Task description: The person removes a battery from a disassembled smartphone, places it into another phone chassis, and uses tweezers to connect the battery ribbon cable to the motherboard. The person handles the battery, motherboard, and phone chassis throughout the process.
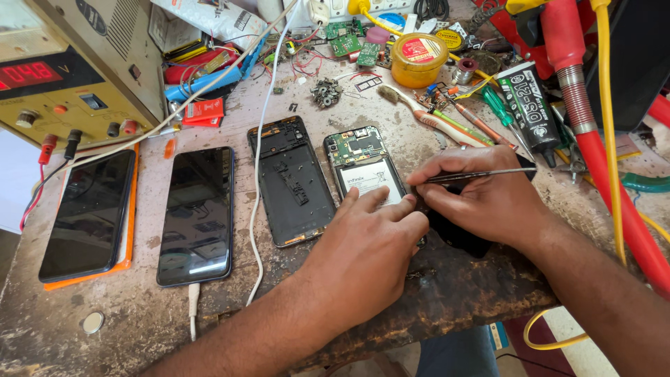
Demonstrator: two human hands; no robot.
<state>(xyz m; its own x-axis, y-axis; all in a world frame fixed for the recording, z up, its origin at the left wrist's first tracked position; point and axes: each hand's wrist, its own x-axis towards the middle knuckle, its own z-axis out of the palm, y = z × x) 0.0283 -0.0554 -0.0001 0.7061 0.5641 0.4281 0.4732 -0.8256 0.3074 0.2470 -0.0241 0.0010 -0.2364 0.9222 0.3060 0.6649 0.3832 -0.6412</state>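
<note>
Pressing down flat, the left hand (363, 255) lies open across the lower part of the opened phone (365, 164), fingers spread over its white-labelled battery, which looks like a way to keep the phone from sliding on the worn workbench (139, 328). The right hand (488, 199) pinches a slim metal tool (474, 174), probably tweezers, held nearly level with its tip at the phone's right edge. Just left of the phone lies its removed back cover (291, 183), inside up. Further left rest two dark-screened phones, one plugged in (197, 213), one on an orange case (89, 213). A yellow round tin with a red label (417, 59) and a black glue tube with white print (532, 112) sit behind, within easy reach.
</note>
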